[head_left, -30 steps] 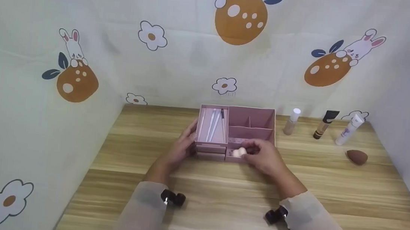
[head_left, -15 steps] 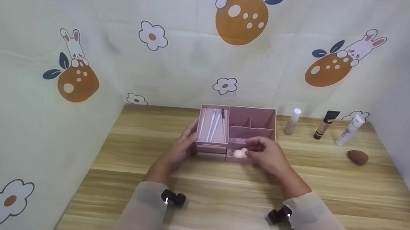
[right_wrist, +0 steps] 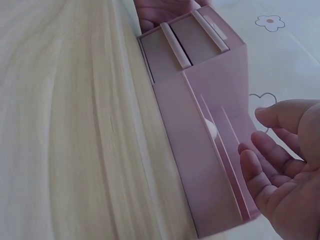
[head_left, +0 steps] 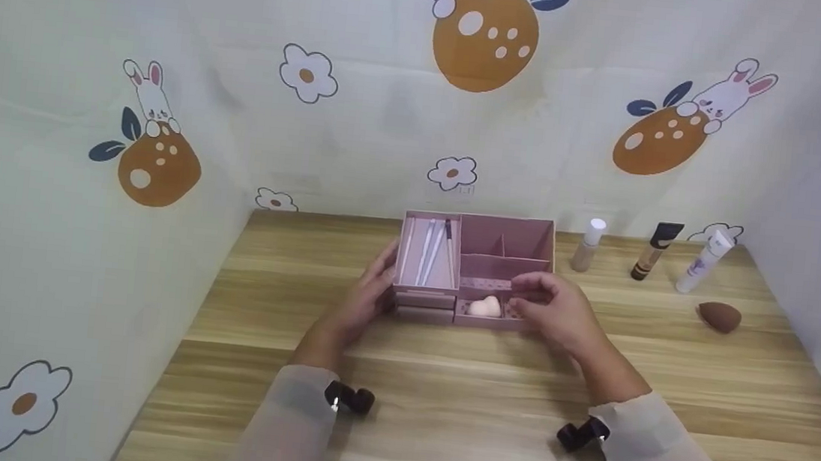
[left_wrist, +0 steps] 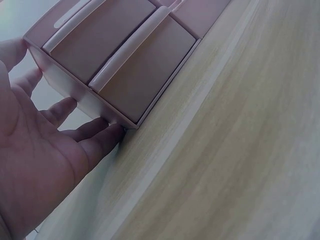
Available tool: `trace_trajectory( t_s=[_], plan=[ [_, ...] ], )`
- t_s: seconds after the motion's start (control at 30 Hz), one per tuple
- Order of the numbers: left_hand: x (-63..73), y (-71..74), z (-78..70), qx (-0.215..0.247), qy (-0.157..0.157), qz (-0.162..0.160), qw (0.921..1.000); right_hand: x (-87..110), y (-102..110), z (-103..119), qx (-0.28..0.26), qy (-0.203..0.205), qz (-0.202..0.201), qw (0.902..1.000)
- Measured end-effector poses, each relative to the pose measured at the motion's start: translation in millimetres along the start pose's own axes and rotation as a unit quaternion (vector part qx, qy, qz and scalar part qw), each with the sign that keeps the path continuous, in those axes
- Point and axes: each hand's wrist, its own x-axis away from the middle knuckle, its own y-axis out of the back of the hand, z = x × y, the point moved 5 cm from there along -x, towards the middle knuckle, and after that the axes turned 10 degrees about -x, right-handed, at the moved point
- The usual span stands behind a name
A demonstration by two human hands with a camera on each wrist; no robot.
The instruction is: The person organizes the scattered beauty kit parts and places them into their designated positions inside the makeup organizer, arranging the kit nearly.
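Note:
A pink desk organizer [head_left: 482,269] with compartments and two small drawers [left_wrist: 135,65] stands on the table. My left hand [head_left: 358,304] rests its extended fingertips against the organizer's left side. In the front compartment lies a cream heart-shaped piece, perhaps a makeup sponge [head_left: 484,307], only partly visible in the right wrist view. My right hand [head_left: 564,317] hovers just right of it over the organizer's front right corner, fingers loosely bent and holding nothing. Several thin brush-like sticks [head_left: 432,254] lie in the top left tray.
To the right of the organizer stand a small white-capped bottle [head_left: 588,246], a black-capped tube [head_left: 655,252] and a white tube [head_left: 704,262]. A brown teardrop makeup sponge [head_left: 720,317] lies nearer. Patterned cloth walls [head_left: 376,122] enclose the wooden table [head_left: 454,408].
The right hand has let go of the cream heart-shaped piece and drawn away to the right. That piece now lies in the front compartment. The left hand has stayed at the organizer's side.

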Motion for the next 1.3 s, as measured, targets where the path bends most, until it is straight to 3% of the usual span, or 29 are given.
trace_trajectory(
  t_s=[0.27,0.93,1.3],
  plan=[
    [-1.0,1.1,1.8,-0.006,-0.005,0.001,1.0,11.1,41,-2,0.037,-0.014,-0.029,0.9988],
    [-0.4,0.5,1.8,-0.004,0.004,-0.004,1.0,51.5,144,-21,0.048,-0.025,-0.114,0.992],
    [-1.1,1.2,2.3,-0.009,0.003,-0.005,0.9999,58.0,175,-30,0.038,-0.055,-0.151,0.9862]
  ],
)
